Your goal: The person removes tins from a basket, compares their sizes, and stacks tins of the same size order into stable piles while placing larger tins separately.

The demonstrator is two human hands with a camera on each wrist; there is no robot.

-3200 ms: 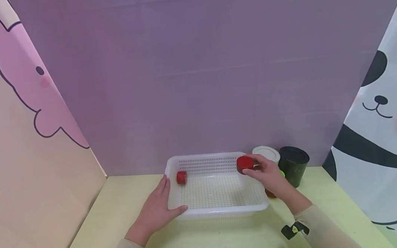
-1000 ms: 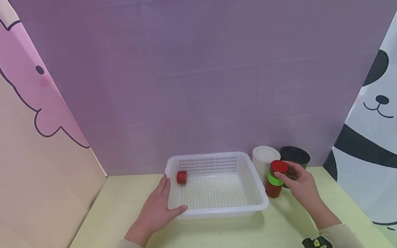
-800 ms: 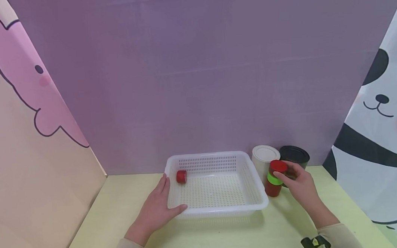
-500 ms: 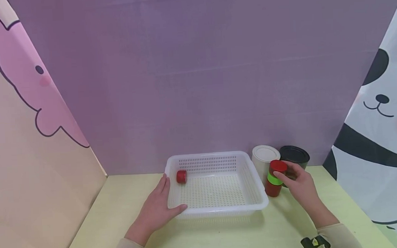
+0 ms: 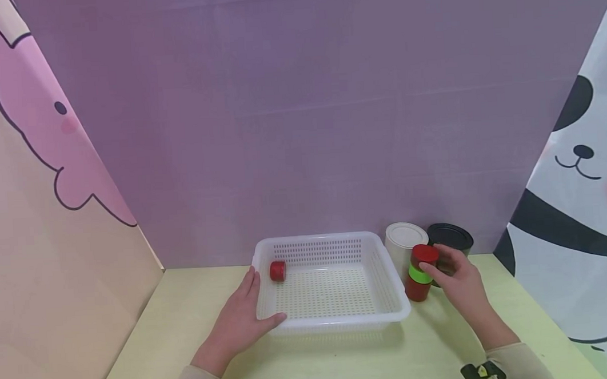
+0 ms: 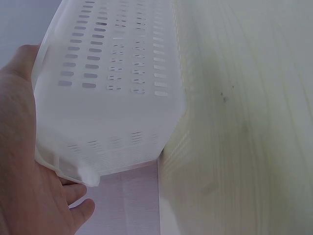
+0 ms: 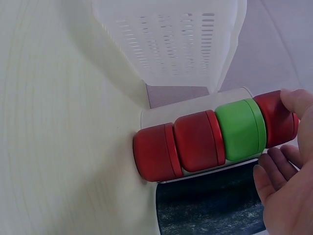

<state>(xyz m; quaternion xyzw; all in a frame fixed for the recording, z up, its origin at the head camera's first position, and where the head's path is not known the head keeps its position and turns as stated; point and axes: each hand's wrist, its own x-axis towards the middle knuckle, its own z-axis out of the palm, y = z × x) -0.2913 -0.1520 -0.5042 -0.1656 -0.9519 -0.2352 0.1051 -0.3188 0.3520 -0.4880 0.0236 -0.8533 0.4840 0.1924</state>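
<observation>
At the right of the table stands a column of small lidded jars: two red jars (image 7: 154, 152) at the bottom, a green jar (image 7: 239, 129) above them, and another red jar (image 7: 275, 120) on top. My right hand (image 5: 460, 281) holds this top jar at its side, its thumb against the jar in the right wrist view. My left hand (image 5: 238, 316) grips the near left corner of the white plastic basket (image 5: 336, 320), fingers along the left rim and thumb over the front rim. One more red jar (image 5: 277, 271) lies on its side inside the basket, near its left wall.
Behind the column stand a tall white can (image 5: 406, 235) and a black can (image 5: 450, 237). A purple backdrop (image 5: 300, 126) closes off the far side of the pale wooden table (image 5: 333, 365), and printed panels flank it.
The right hand has carried the red jar from above the basket's right end over to the top of the column. During the last second both hands have stayed nearly still.
</observation>
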